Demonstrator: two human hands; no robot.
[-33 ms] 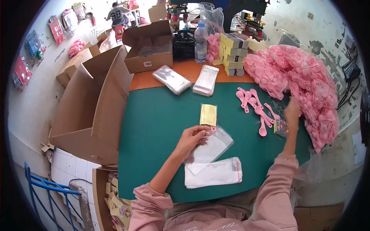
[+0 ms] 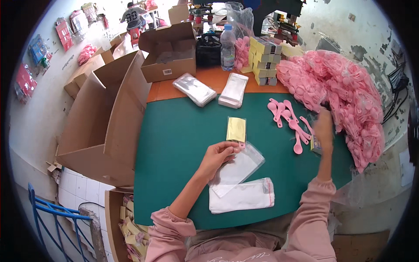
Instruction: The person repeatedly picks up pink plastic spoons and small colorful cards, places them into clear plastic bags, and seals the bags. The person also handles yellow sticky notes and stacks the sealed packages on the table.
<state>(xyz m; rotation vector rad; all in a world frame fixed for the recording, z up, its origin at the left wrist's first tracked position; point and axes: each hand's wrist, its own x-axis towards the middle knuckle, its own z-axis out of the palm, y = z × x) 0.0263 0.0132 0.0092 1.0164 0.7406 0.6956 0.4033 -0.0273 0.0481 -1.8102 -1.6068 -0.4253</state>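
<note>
My left hand (image 2: 221,156) is closed in a pinch at the upper end of a clear plastic bag (image 2: 248,162). Just beyond its fingertips lies a yellow card (image 2: 236,129) in a clear sleeve, with a pink handle end (image 2: 242,145) showing below it. Nearer me, a stack of clear bags (image 2: 241,197) lies flat, partly under the first bag. Motion smears my right hand (image 2: 323,129), over the table's right side, so its fingers cannot be read. Beside it are several loose pink measuring spoons (image 2: 293,126) and a small stack of cards (image 2: 315,145), partly covered by my wrist.
A heap of bagged pink spoons (image 2: 336,87) covers the right edge of the green table (image 2: 174,174). Toward the back are two bundles of clear bags (image 2: 233,89), stacked yellow cards (image 2: 265,61) and a water bottle (image 2: 227,48). Cardboard boxes (image 2: 126,118) stand left.
My right hand has shifted slightly left, from the heap's edge toward the loose spoons, and now covers more of the small card stack. My left hand stays in place.
</note>
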